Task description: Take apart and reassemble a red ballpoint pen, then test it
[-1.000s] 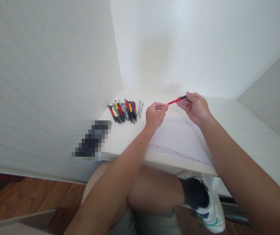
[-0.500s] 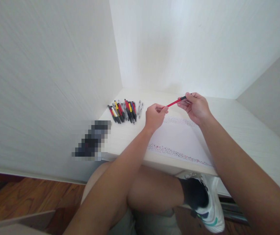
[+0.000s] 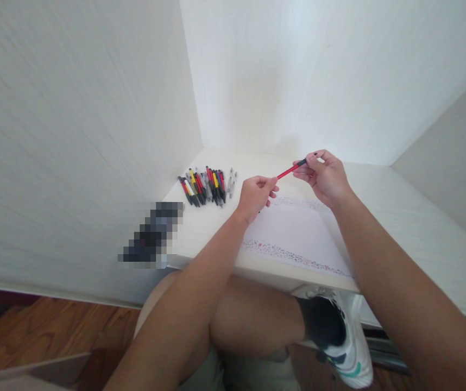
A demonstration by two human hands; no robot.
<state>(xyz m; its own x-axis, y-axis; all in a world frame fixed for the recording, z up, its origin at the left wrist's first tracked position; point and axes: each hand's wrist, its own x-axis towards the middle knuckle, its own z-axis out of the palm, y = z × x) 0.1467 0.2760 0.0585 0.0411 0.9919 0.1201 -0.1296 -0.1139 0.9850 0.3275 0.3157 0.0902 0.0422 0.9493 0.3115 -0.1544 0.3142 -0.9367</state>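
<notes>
My right hand [image 3: 327, 178] pinches the black end of a slim red pen [image 3: 288, 171] and holds it slanted above the white desk [image 3: 412, 217]. The pen's free tip points down-left toward my left hand [image 3: 254, 196]. That hand hovers just under the tip with its fingers curled together; whether it pinches a small part or touches the tip is hidden. Both hands are above the far edge of a white paper sheet [image 3: 294, 233] with a patterned border.
A pile of several red, yellow, black and clear pens [image 3: 206, 185] lies at the desk's back left by the wall. A pixelated dark patch [image 3: 151, 233] sits at the desk's left corner. White walls close the nook. My knee and a white shoe [image 3: 349, 336] are below the desk.
My left hand has come off the pen's tip and dropped slightly down-left. My right hand has tilted the pen a little steeper.
</notes>
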